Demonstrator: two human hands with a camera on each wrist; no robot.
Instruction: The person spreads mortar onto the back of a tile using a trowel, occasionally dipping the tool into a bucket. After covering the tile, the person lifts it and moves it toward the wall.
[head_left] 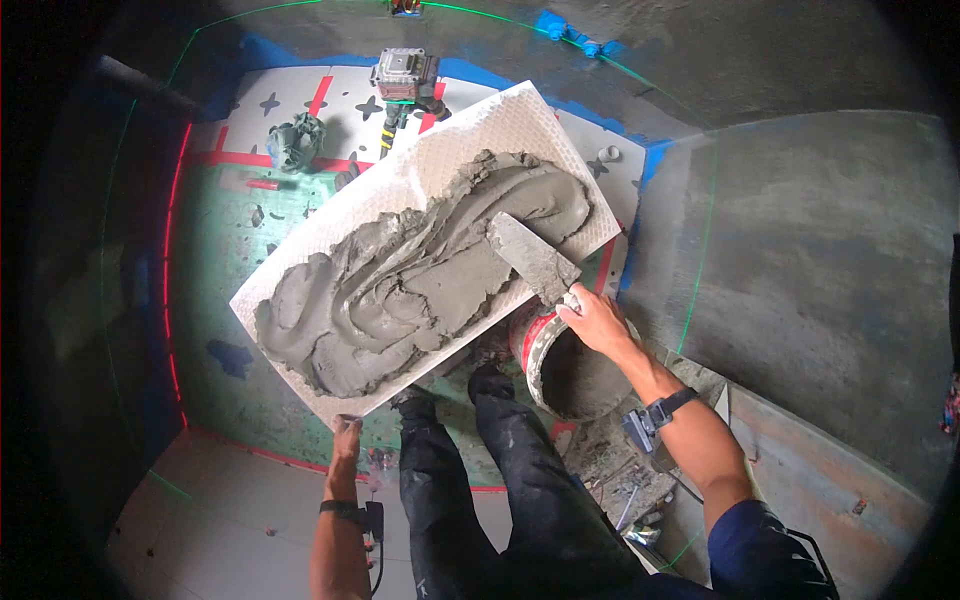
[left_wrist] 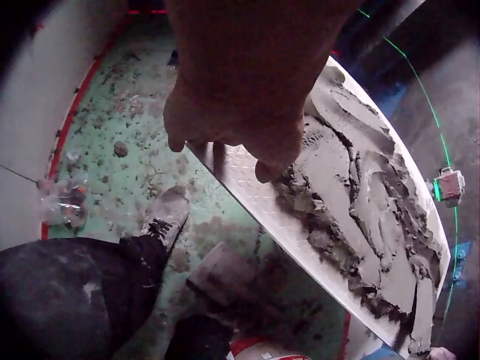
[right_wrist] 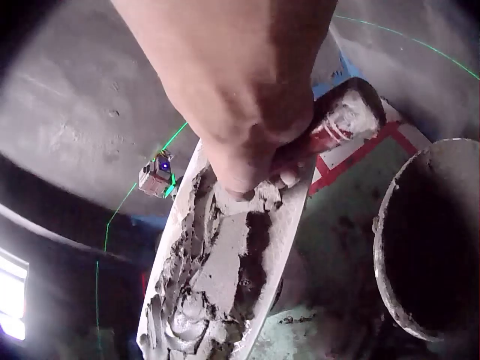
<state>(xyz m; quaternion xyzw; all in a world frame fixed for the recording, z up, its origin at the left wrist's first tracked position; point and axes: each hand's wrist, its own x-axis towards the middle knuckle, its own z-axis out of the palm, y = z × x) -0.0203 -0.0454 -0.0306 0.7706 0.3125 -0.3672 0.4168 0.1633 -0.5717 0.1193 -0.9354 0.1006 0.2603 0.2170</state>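
Observation:
A large tile with a patterned white back is tilted between the two hands. Thick grey mortar covers most of it, swept into ridges and swirls. At the tile's near left corner, my left hand grips the edge; in the left wrist view the fingers reach over it. My right hand holds a trowel, its mortar-coated blade lying over the right side of the spread. The trowel's red handle sticks out of the fist in the right wrist view. Below this hand stands a bucket.
A laser level on a stand casts green lines on the dark walls. A crumpled plastic bag sits on the floor at the back left. Two legs in dark trousers stand close below the tile. Debris lies at the lower right.

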